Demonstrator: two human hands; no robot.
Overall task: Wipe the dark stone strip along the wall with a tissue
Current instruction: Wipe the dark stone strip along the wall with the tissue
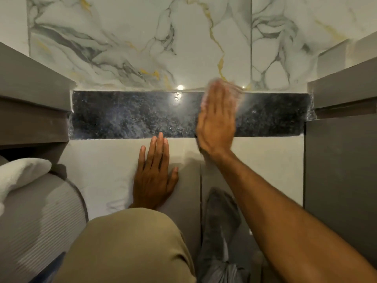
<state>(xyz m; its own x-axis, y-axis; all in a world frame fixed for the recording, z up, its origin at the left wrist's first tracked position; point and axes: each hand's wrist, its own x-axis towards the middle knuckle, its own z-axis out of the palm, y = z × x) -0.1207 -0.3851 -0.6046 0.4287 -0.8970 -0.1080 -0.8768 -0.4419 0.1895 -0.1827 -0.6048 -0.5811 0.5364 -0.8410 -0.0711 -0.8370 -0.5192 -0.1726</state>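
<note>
Head view: dark stone strip (132, 115) lengthwise left-right, flat right hand (217, 119) on tissue (224, 86) (blurred).

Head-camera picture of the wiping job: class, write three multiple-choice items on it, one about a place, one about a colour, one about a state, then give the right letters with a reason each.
1. Where does the left hand rest?
A. flat on the pale floor below the strip
B. on the marble wall
C. on the white towel

2. What colour is the stone strip?
A. red
B. dark, nearly black, with pale speckles
C. plain white

3. How is the right hand held?
A. clenched in a fist
B. hanging clear of the strip
C. open and flat, pressing the tissue on the strip

Answers: 1 A, its palm lies on the floor; 2 B, it shines dark; 3 C, straight fingers, tissue showing at the fingertips.
</note>
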